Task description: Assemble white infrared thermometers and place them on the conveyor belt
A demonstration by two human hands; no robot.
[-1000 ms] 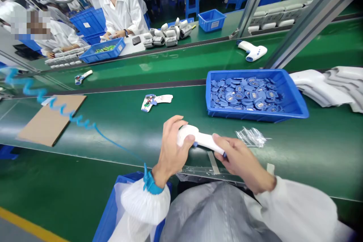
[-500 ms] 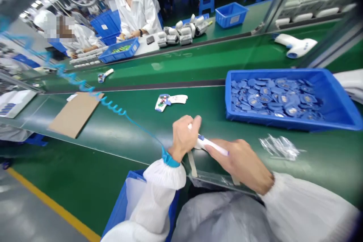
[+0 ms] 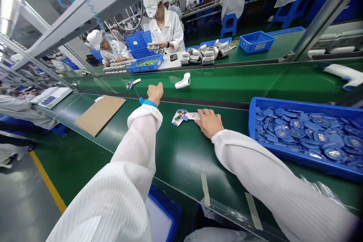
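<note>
My right hand (image 3: 210, 123) has its fingers closed on the handle end of an opened thermometer-gun half (image 3: 179, 118), which lies on the green work surface with wires and a circuit board exposed. My left hand (image 3: 155, 93), wearing a blue wrist strap, reaches out to the edge of the green conveyor belt. Nothing shows in it; thumb and fingers stand apart, partly hidden behind its back. To its right a closed white thermometer gun (image 3: 183, 81) lies on the belt, not touching the hand.
A blue bin (image 3: 300, 155) of round blue parts stands at right. Brown cardboard (image 3: 100, 115) lies at left. Another opened thermometer gun (image 3: 133, 84) is on the belt. Co-workers sit beyond it, near a blue tray (image 3: 146, 63). A metal post (image 3: 320, 19) rises at right.
Both hands have moved forward from the near edge. The white thermometer gun they held now lies on the belt, out of the hands. My right hand has reached the opened half. The view has shifted.
</note>
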